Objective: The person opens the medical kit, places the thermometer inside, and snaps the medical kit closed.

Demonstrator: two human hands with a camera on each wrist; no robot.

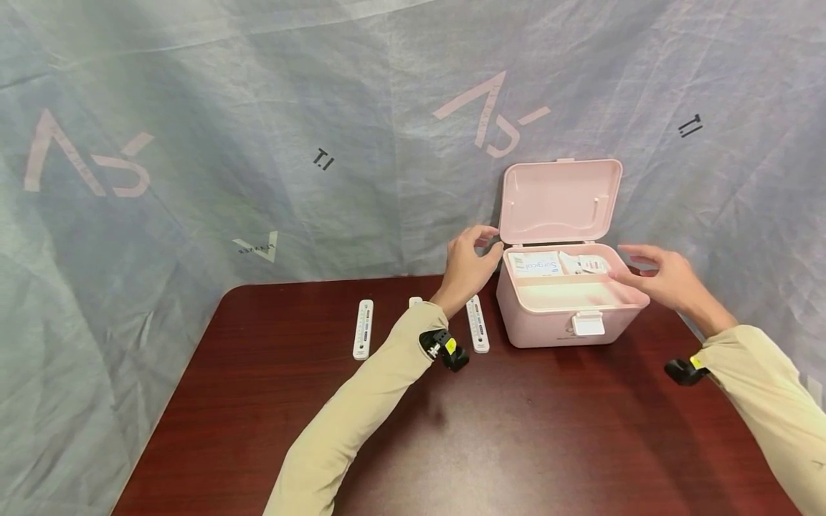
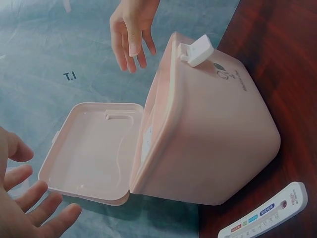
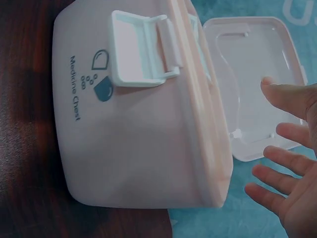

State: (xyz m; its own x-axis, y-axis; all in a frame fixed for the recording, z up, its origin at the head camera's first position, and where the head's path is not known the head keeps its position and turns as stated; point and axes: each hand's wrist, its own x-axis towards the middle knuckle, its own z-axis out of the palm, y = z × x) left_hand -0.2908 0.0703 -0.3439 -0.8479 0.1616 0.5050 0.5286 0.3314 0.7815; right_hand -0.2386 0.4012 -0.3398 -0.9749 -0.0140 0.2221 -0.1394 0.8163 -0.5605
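A curtained-off workspace, shown by printed cloth (image 1: 361,100) around the table (image 1: 516,444).

My hands (image 1: 468,268) are bare; my beige sleeves (image 1: 371,398) each carry a black gadget (image 1: 455,360) with a yellow patch (image 1: 451,345) (the left's silvery bit (image 1: 434,350) may be a buckle).

pink chest (image 1: 538,326) reachable from above, raised lid (image 1: 558,201) blocking behind (latch (image 1: 588,324) juts forward)

Thermometers (image 1: 478,328) left of the medicine chest (image 1: 538,328)
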